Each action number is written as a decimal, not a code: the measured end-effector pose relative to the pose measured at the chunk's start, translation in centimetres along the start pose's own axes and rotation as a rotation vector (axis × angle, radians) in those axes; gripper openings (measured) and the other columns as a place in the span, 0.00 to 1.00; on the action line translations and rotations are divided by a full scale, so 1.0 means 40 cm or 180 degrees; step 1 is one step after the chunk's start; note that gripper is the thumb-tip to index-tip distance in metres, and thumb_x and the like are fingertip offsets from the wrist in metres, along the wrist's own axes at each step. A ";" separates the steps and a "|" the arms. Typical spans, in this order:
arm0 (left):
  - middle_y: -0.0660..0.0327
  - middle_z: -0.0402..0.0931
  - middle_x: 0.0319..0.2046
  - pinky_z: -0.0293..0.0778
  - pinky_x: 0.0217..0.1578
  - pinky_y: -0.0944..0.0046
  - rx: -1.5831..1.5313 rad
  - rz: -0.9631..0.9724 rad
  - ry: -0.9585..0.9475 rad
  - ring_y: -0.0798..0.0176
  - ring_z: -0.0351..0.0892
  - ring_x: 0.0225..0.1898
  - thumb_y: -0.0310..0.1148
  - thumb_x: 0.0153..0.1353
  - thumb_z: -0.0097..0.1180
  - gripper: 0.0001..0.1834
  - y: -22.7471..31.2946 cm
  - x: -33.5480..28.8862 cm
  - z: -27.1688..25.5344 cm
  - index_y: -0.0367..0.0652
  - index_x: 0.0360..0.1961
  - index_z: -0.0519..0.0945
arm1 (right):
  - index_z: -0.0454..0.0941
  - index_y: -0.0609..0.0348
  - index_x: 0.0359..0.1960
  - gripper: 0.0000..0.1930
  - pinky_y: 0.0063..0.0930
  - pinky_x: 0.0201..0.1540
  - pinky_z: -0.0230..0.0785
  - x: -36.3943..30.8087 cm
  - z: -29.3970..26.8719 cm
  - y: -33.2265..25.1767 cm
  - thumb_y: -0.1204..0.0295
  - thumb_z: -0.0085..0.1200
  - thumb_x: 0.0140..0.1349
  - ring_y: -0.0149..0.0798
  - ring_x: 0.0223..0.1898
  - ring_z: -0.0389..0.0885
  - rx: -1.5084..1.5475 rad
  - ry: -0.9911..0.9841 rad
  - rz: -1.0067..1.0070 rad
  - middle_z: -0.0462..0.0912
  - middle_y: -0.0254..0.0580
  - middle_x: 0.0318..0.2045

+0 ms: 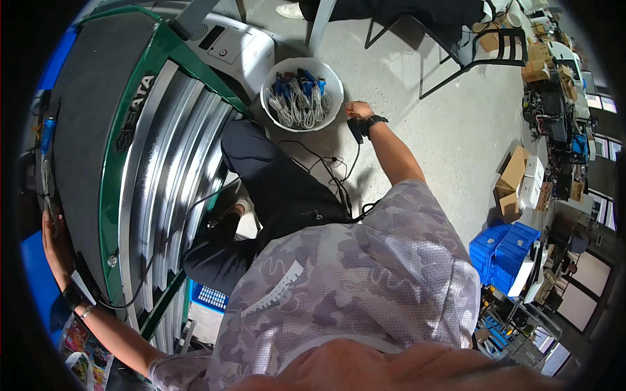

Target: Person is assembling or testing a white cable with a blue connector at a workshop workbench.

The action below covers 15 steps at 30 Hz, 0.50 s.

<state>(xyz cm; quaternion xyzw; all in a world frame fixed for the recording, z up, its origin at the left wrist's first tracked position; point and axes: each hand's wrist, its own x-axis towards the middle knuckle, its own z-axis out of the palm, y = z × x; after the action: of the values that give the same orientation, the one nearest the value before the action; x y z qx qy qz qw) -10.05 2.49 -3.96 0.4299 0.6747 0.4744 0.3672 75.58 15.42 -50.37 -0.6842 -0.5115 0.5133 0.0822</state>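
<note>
At the far left, my left hand [53, 238] is at the edge of the dark bench top, its fingers closed on the lower end of a grey cable with a blue plug [47, 135]. My right hand [358, 109] hangs beside the rim of a white bucket [268, 104], fingers curled in, with nothing visible in them. Several coiled grey cables with blue plugs [300, 101] fill the bucket. Black bands circle both wrists; a small black device [355, 130] with a wire sits at the right one.
A green-framed metal cabinet [107, 195] with silver drawer fronts and a dark top [98, 78] stands left of my legs. Black wires [326, 163] run near my lap. A black chair [456, 62] is ahead; cardboard boxes [512, 179] and blue bins [502, 254] are at the right.
</note>
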 end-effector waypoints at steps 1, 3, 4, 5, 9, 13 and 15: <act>0.50 0.62 0.65 0.56 0.68 0.63 0.0029 -0.0040 0.0012 0.60 0.63 0.66 0.42 0.71 0.47 0.29 0.002 -0.008 -0.009 0.33 0.66 0.63 | 0.76 0.60 0.27 0.07 0.26 0.26 0.67 0.027 0.033 -0.009 0.72 0.52 0.61 0.31 0.25 0.76 0.0003 -0.0048 0.0019 0.79 0.37 0.25; 0.51 0.62 0.65 0.57 0.67 0.63 -0.0138 -0.0181 0.0123 0.60 0.62 0.67 0.41 0.72 0.47 0.28 -0.001 0.018 0.017 0.33 0.66 0.63 | 0.78 0.62 0.30 0.07 0.25 0.27 0.69 0.082 0.060 0.030 0.71 0.52 0.60 0.32 0.28 0.79 0.2521 -0.0035 0.0437 0.80 0.38 0.26; 0.51 0.62 0.65 0.57 0.67 0.63 -0.0127 -0.0217 0.0128 0.60 0.62 0.67 0.41 0.72 0.47 0.28 0.000 0.015 0.024 0.33 0.66 0.63 | 0.78 0.62 0.30 0.07 0.25 0.27 0.69 0.103 0.083 0.030 0.71 0.52 0.60 0.32 0.28 0.79 0.2512 -0.0054 0.0470 0.80 0.38 0.26; 0.51 0.62 0.65 0.59 0.66 0.63 0.0392 -0.0107 0.0137 0.60 0.63 0.66 0.40 0.72 0.45 0.27 0.019 -0.025 0.009 0.34 0.66 0.63 | 0.77 0.64 0.33 0.08 0.24 0.26 0.68 0.121 0.137 -0.022 0.70 0.53 0.60 0.32 0.27 0.80 0.2438 -0.0004 0.0415 0.81 0.40 0.26; 0.51 0.65 0.63 0.65 0.63 0.62 0.2634 0.0699 0.0153 0.58 0.66 0.64 0.31 0.73 0.41 0.22 0.081 -0.146 0.006 0.34 0.66 0.64 | 0.75 0.70 0.41 0.15 0.26 0.22 0.69 0.237 0.267 -0.084 0.68 0.54 0.59 0.33 0.24 0.81 0.1739 0.0278 0.0733 0.82 0.47 0.28; 0.50 0.63 0.65 0.67 0.61 0.60 0.3679 0.1173 0.0570 0.56 0.68 0.63 0.28 0.71 0.44 0.22 0.163 -0.231 0.347 0.35 0.65 0.66 | 0.75 0.74 0.42 0.17 0.37 0.25 0.73 0.420 0.260 0.175 0.69 0.53 0.58 0.42 0.23 0.82 0.0700 0.2075 0.0648 0.82 0.48 0.24; 0.52 0.71 0.58 0.71 0.56 0.61 0.4262 0.0958 0.1195 0.56 0.73 0.56 0.23 0.67 0.49 0.22 0.216 -0.375 0.388 0.35 0.63 0.68 | 0.75 0.75 0.39 0.18 0.38 0.23 0.70 0.466 0.384 0.137 0.68 0.56 0.55 0.46 0.23 0.81 0.0661 0.1724 0.0691 0.81 0.51 0.23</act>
<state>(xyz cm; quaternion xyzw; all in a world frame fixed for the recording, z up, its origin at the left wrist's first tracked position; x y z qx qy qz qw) 11.38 -4.84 1.25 0.5627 0.8064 0.0696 -0.1678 65.93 21.17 -72.44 -0.8347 -0.3398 0.3675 0.2297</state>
